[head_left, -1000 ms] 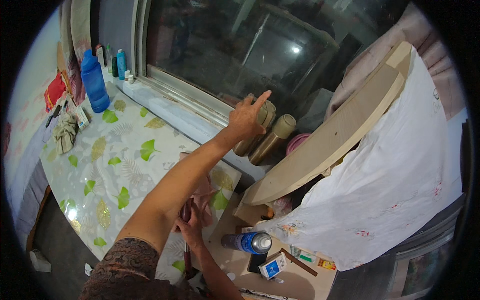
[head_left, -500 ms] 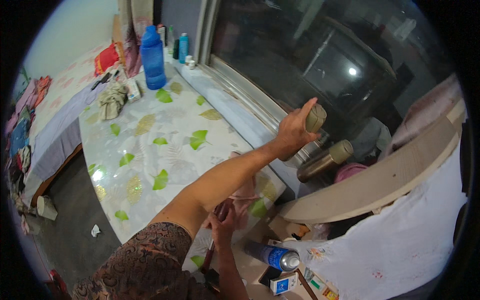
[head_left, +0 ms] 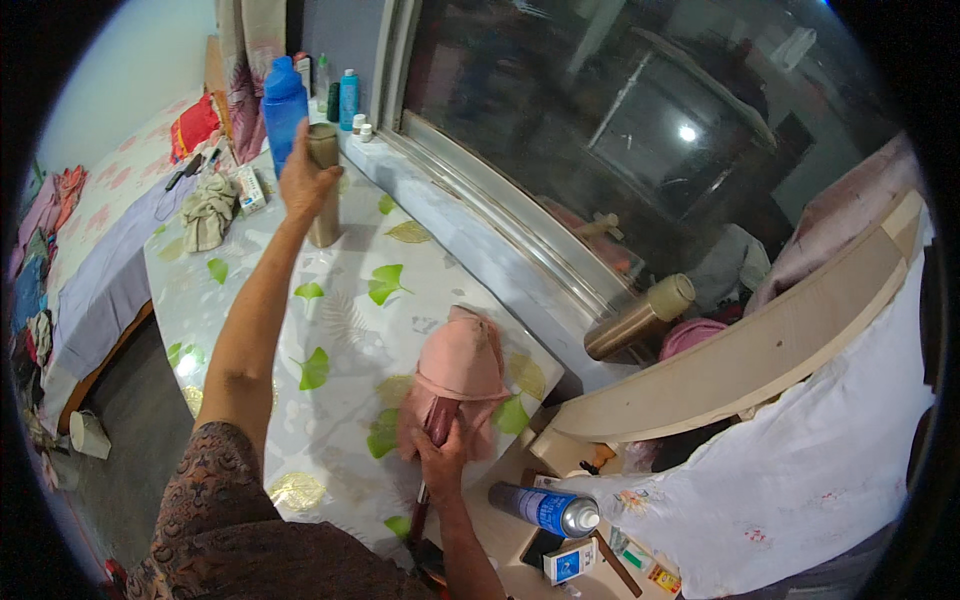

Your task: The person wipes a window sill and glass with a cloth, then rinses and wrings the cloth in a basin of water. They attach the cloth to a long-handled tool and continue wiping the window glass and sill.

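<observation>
At the far side of the patterned table, my left hand (head_left: 308,182) is closed round a bronze thermos flask (head_left: 324,222), which stands upright beside a tall blue water bottle (head_left: 285,103). The thermos has an olive lid, and my thumb lies across its side. Nearer, my right hand (head_left: 443,458) grips a dark red, long-handled thing (head_left: 440,418), whose kind I cannot make out. Its upper end meets a pink cloth piece (head_left: 460,355), shaped like a cap, lying on the table. A second thermos flask (head_left: 640,318) leans on its side by the window sill.
The table (head_left: 350,440) has a leaf-print cover. Small bottles (head_left: 348,100) stand at the window corner. A crumpled cloth (head_left: 208,212) lies at the far left. To the right are a curved wooden board (head_left: 740,365), a blue spray can (head_left: 545,508) and a small box (head_left: 570,563).
My left arm has swung left from the window side, carrying one thermos to the table beside the blue bottle. The pink cloth is now uncovered; my right hand keeps its grip.
</observation>
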`<move>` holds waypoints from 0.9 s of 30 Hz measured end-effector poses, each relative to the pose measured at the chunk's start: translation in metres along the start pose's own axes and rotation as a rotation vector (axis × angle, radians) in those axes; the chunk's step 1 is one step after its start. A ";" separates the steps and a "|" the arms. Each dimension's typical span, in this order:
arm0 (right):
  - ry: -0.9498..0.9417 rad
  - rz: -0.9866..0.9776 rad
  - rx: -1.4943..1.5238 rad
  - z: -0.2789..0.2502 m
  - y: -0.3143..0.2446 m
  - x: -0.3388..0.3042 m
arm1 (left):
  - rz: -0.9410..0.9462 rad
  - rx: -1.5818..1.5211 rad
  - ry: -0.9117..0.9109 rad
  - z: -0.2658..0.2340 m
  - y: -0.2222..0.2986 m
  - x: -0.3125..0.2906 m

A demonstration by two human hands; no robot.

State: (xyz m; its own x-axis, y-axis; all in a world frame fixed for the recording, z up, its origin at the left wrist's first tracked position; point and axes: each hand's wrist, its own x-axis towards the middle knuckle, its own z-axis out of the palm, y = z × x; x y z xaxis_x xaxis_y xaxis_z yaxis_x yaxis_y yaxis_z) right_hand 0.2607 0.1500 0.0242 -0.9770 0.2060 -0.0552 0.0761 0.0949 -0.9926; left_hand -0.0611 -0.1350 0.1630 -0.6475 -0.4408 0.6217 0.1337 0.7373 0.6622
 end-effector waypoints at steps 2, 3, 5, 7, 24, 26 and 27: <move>-0.042 0.048 -0.077 -0.004 -0.003 -0.001 | -0.039 -0.033 -0.007 -0.010 -0.016 0.002; -0.025 0.042 -0.061 -0.005 -0.002 -0.001 | -0.019 -0.068 0.006 -0.011 -0.020 0.003; 0.003 0.028 -0.028 -0.002 -0.001 -0.001 | 0.002 -0.074 0.005 -0.015 -0.023 0.004; 0.021 -0.058 -0.105 -0.001 0.004 0.002 | -0.007 -0.101 -0.013 -0.020 -0.014 0.004; 0.026 0.013 -0.044 0.007 0.032 0.000 | 0.520 -0.684 -0.531 0.092 0.269 -0.165; -0.004 -0.021 -0.120 0.003 0.034 0.002 | 0.451 -0.806 -0.713 0.118 0.298 -0.200; 0.000 -0.070 -0.166 -0.001 0.032 0.003 | 0.385 -0.849 -0.818 0.128 0.312 -0.215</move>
State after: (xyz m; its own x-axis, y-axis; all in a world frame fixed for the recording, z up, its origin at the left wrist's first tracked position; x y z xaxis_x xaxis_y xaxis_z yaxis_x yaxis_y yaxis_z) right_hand 0.2607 0.1549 -0.0071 -0.9811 0.1932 0.0137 0.0395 0.2687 -0.9624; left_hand 0.0236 0.2549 0.1823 -0.6954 0.4047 0.5938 0.6649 0.0490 0.7453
